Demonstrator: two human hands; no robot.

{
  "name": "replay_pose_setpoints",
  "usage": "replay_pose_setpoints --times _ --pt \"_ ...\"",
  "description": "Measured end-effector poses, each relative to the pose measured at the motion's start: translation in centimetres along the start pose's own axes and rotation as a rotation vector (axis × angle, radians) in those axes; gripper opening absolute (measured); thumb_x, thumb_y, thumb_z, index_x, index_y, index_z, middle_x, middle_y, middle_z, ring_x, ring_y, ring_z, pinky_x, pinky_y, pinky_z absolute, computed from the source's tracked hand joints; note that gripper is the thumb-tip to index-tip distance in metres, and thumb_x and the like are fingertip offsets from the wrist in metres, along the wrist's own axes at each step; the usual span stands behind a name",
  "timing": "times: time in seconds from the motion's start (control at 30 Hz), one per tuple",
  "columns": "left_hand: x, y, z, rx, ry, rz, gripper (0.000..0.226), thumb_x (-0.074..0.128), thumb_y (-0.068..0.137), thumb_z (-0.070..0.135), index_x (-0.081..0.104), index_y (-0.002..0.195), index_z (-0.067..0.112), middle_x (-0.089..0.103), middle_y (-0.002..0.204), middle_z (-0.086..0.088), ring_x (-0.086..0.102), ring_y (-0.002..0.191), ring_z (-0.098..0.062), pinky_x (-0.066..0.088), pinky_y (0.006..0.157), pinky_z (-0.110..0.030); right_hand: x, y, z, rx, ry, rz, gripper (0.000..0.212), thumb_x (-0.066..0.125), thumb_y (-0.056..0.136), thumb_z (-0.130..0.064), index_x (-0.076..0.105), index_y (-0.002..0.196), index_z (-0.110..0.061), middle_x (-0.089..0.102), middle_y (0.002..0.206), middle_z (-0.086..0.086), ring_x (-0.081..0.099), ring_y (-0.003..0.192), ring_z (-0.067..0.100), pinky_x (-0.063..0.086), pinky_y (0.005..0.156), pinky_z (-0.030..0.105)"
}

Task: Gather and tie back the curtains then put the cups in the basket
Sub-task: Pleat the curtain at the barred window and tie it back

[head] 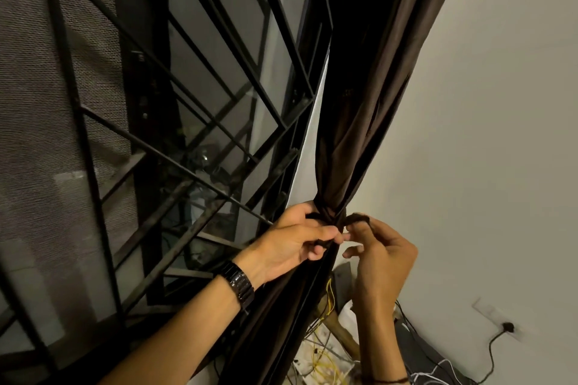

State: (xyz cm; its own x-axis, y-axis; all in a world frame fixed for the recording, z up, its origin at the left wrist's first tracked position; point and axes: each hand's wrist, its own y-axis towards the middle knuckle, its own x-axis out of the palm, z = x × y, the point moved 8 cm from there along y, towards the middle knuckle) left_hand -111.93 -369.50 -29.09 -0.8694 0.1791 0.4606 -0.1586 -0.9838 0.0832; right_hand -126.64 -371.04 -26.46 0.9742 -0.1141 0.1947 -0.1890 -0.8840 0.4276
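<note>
A dark brown curtain (369, 97) hangs at the right side of the window and is bunched into a narrow neck at mid-height. A dark tie-back band (356, 218) wraps that neck. My left hand (297, 241), with a black watch on the wrist, curls round the gathered cloth and pinches one end of the band. Just to its right, my right hand (378, 247) pinches the other end of the band between thumb and fingers. No cups or basket are in view.
A black metal window grille (194, 122) with mesh and glass fills the left half. A plain wall (484, 134) is on the right, with a wall socket and plug (508, 327). Tangled white and yellow cables (325, 362) lie on the floor below the curtain.
</note>
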Motion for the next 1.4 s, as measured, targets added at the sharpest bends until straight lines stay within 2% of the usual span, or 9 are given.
replay_pose_setpoints --times 0.2,0.37,0.5,0.63,0.87,0.93,1.07,1.23,1.4 --pt "-0.3 0.6 -0.3 0.04 0.039 0.084 0.033 0.06 0.097 -0.01 0.064 0.122 0.011 0.073 0.089 -0.007 0.06 0.071 -0.015 0.041 0.05 -0.018 1.3 -0.6 -2.6 -0.417 -0.365 -0.074 0.021 0.081 0.081 -0.008 0.079 0.091 -0.027 0.072 0.08 -0.007 0.064 0.075 0.017 0.053 0.059 0.034" --pt "-0.7 0.2 -0.6 0.086 0.06 0.211 0.025 0.059 0.096 -0.011 0.066 0.113 0.005 0.071 0.081 -0.008 0.054 0.055 -0.015 0.042 0.046 -0.02 2.7 -1.5 -3.1 -0.701 -0.676 -0.156 0.015 0.078 0.086 -0.014 0.081 0.101 -0.013 0.064 0.098 0.003 0.058 0.083 0.02 0.053 0.056 0.041" --pt "-1.8 -0.4 -0.2 0.07 -0.023 0.285 0.022 0.058 0.098 -0.007 0.067 0.117 -0.002 0.068 0.088 -0.016 0.054 0.059 -0.014 0.043 0.049 -0.021 4.5 -3.1 -2.6 -0.855 -0.953 -0.445 0.056 0.068 0.085 0.003 0.062 0.138 -0.013 0.051 0.131 0.013 0.053 0.097 0.027 0.052 0.065 0.033" --pt "-2.2 -0.9 0.0 -0.01 -0.074 0.281 0.013 0.056 0.095 -0.01 0.064 0.095 0.0 0.063 0.071 -0.009 0.053 0.051 -0.012 0.041 0.044 -0.018 4.7 -2.7 -2.0 -0.974 -1.171 -0.526 0.093 0.07 0.068 0.014 0.05 0.15 -0.025 0.048 0.131 0.016 0.054 0.093 0.029 0.049 0.065 0.033" --pt "-1.9 -1.1 -0.1 -0.109 -0.256 0.253 0.011 0.064 0.094 -0.004 0.073 0.099 -0.001 0.067 0.07 -0.012 0.058 0.051 -0.007 0.047 0.045 -0.012 5.4 -1.3 -3.4 -1.282 -1.211 -0.519 0.034 0.07 0.088 -0.006 0.071 0.121 -0.014 0.054 0.091 0.012 0.046 0.072 0.026 0.036 0.056 0.037" --pt "-2.1 -1.2 -0.1 -0.112 -0.263 0.258 0.009 0.064 0.093 -0.005 0.072 0.093 0.0 0.067 0.069 -0.013 0.059 0.051 -0.008 0.048 0.046 -0.012 6.1 -1.4 -3.4 -1.282 -1.207 -0.566 0.013 0.065 0.095 -0.021 0.07 0.103 -0.013 0.049 0.083 0.007 0.043 0.068 0.024 0.036 0.055 0.037" --pt "-2.6 -1.1 1.1 -0.072 -0.136 0.252 0.025 0.064 0.093 -0.008 0.065 0.071 0.003 0.066 0.066 -0.015 0.059 0.05 -0.009 0.049 0.046 -0.012 7.8 -0.6 -4.2 -1.132 -1.254 -0.666 0.026 0.052 0.095 -0.043 0.054 0.084 -0.019 0.044 0.083 0.002 0.038 0.069 0.022 0.036 0.055 0.036" --pt "-2.8 -0.9 1.5 -0.061 -0.172 0.253 0.029 0.063 0.095 -0.008 0.067 0.069 0.003 0.065 0.068 -0.013 0.06 0.052 -0.007 0.05 0.047 -0.012 8.6 -0.4 -3.8 -0.956 -1.37 -0.658 0.02 0.059 0.088 -0.036 0.058 0.086 -0.017 0.047 0.088 0.003 0.048 0.064 0.022 0.034 0.044 0.03" --pt "-2.5 -0.3 1.3 -0.055 -0.193 0.227 0.022 0.062 0.096 -0.006 0.067 0.075 0.002 0.063 0.072 -0.011 0.061 0.056 -0.009 0.051 0.049 -0.015 8.1 0.6 -2.4 -0.761 -1.366 -0.567 0.02 0.073 0.081 -0.03 0.059 0.082 -0.015 0.044 0.086 0.003 0.038 0.055 0.018 0.042 0.038 0.032"
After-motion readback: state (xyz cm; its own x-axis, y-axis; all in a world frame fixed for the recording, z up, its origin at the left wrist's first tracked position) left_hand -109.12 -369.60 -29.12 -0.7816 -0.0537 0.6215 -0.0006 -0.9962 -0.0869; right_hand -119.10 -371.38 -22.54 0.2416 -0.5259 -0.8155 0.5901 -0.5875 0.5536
